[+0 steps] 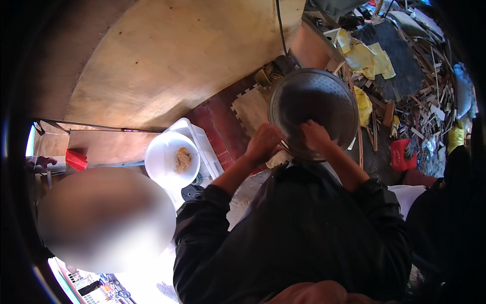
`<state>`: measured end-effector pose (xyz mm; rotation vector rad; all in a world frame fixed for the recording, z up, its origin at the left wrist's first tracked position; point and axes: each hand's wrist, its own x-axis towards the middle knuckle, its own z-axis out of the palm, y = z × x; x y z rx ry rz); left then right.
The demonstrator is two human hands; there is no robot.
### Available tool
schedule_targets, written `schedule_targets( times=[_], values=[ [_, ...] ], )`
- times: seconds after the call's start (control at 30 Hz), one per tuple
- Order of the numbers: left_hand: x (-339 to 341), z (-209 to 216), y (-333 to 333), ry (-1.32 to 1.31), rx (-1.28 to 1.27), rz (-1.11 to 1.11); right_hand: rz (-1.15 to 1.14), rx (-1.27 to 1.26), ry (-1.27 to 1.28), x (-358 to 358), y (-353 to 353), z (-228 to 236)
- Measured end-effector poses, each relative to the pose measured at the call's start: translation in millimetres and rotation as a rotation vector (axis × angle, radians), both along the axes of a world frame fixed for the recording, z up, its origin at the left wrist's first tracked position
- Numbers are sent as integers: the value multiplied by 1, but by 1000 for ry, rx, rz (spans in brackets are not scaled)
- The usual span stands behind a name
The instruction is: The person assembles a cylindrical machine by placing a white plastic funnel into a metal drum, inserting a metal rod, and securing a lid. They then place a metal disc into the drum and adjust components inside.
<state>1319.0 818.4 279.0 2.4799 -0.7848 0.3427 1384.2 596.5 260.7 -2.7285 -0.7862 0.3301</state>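
A large, round, dark wok [309, 83] with a dimpled inner wall lies in front of me, tilted so its inside shows. My left hand [265, 143] is closed at its near left rim, fingers curled. Over the near part of the wok's inside is my right hand [316, 136], its fingers bent together and pointing into the bowl. Whatever those fingers may hold is hidden. Left of my left forearm, a white round basin [157, 154] has a crumpled brownish-yellow item [183, 160] in it.
A white plastic tub [205, 144] stands beside the basin. Wooden panels [177, 66] rise ahead. At right lie scrap wood [430, 86], yellow sheets [372, 61] and a red container [403, 155]. A large blurred oval [106, 218] covers the left side.
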Motion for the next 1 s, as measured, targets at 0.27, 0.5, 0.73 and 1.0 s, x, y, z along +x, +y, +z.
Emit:
schedule_targets(
  times=[0.27,0.5,0.73,1.0],
  values=[
    [10,-7,-10,42,41,-209,-47,262,-42,-74,-23,33],
    [6,-4,-39,-17,20,-217,-33,204,-232,-80,-36,35],
    [10,-6,-38,26,73,-258,77,188,-287,-76,-44,21],
    [-5,-9,-35,17,-33,-173,-12,251,-304,-88,-44,19]
  ],
)
